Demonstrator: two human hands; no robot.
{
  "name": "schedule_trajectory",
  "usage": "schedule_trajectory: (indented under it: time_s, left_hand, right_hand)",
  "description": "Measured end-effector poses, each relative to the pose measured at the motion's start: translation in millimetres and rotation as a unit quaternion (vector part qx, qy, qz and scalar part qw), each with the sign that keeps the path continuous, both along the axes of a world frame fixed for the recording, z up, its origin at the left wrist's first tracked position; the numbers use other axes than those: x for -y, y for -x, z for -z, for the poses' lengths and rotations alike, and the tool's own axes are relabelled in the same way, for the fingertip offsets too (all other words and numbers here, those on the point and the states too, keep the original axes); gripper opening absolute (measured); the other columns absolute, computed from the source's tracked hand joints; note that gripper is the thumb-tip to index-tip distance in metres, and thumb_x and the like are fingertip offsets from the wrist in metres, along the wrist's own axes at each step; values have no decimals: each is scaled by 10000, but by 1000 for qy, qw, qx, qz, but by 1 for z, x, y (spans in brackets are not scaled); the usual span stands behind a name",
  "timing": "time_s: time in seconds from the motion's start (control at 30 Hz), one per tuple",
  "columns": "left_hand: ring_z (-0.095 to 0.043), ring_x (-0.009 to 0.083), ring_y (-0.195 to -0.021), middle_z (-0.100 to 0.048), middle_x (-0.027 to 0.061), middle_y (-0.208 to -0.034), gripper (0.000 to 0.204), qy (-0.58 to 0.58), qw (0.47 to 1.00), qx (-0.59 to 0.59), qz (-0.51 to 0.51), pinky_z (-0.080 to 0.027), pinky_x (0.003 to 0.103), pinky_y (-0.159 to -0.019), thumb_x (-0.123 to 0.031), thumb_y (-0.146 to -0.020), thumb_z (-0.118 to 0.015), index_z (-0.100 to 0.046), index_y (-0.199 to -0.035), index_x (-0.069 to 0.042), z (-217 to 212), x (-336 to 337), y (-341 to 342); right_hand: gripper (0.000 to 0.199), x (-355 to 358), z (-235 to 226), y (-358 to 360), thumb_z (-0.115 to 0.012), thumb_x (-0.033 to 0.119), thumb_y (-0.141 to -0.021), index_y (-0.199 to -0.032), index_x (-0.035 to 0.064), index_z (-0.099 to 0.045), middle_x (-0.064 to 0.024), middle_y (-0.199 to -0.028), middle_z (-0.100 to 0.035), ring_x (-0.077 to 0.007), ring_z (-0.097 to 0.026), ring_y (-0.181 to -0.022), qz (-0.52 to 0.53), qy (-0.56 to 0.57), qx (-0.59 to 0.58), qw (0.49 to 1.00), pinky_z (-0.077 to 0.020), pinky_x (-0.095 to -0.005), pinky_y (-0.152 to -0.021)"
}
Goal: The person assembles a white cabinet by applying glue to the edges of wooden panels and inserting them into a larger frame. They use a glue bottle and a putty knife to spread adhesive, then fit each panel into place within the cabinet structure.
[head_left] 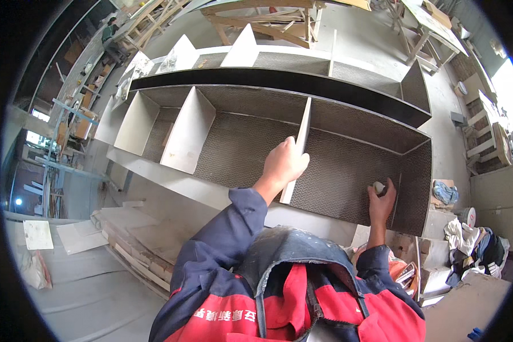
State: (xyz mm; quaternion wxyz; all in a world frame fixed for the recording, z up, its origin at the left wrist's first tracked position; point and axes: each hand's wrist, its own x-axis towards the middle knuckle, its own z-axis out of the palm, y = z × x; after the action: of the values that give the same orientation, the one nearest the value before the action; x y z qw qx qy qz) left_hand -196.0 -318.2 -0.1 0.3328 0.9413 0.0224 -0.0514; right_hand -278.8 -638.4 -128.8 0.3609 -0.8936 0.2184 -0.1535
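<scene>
A large cabinet carcass (222, 202) lies open-side up in front of me, split by pale upright divider panels over a dark patterned back. My left hand (284, 165) grips the front edge of the middle divider panel (303, 128). My right hand (381, 202) is inside the right-hand compartment, fingers closed around a small whitish round object (378, 187) held against the back panel near the right side wall (416, 188).
A second shelf unit (279, 60) lies behind the first. Wooden frames and trestles (268, 20) stand farther back. Stacked boards (137, 245) lie at lower left, cloths and clutter (473, 245) at right. A person (111, 31) is far off at upper left.
</scene>
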Motion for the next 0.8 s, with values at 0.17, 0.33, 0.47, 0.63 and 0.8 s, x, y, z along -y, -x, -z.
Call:
schedule_trajectory:
  time_s: [0.17,0.33,0.47,0.63,0.8]
  left_hand:
    - [-700,465,-893,-704,301,-926,314,-33,999,-33,26,-565,525,-823,-215,-797,-608,-680,-925,63,-11,1,-14]
    - [-709,464,-860,-709,295,-873,223,-22,1000,1,18,-578,503,-777,-119,-736,-643,-742,-861,37,-1,-3,-16]
    - [-666,471,-780,-654,294,-787,280,41,994,91,36,-522,540,-701,-247,-824,-649,-644,-813,33,-14,-30,12]
    - [-641,184,-712,-685,114,-781,200,337,941,12,38,-504,334,-663,-173,-893,-642,-672,-924,22,-96,-112,64]
    - [-585,96,-772,-664,19,-895,330,540,839,42,-53,-473,264,-690,-173,-868,-723,-668,-1116,38,-155,-265,124]
  right_hand:
    - [742,-2,14,16,-814,122,-803,-1450,-13,-476,-214,-1344,-539,-314,-593,-1168,37,-50,34,997,-472,-401,-1019]
    - [671,-26,-10,41,-757,51,-889,-1473,-22,-433,-143,-1320,-556,-204,-569,-1110,55,-222,157,961,-478,-345,-990]
    - [591,-51,-58,55,-680,-24,-928,-1469,5,-445,-105,-1268,-575,-158,-584,-1068,40,-305,238,921,-502,-280,-920]
    - [430,-97,-140,46,-636,61,-977,-1394,9,-542,-78,-1141,-647,-119,-614,-938,68,-229,310,920,-505,-250,-809]
    - [293,-180,-185,21,-585,33,-1002,-1288,-30,-596,-92,-1016,-678,-140,-647,-873,47,-240,368,897,-536,-275,-792]
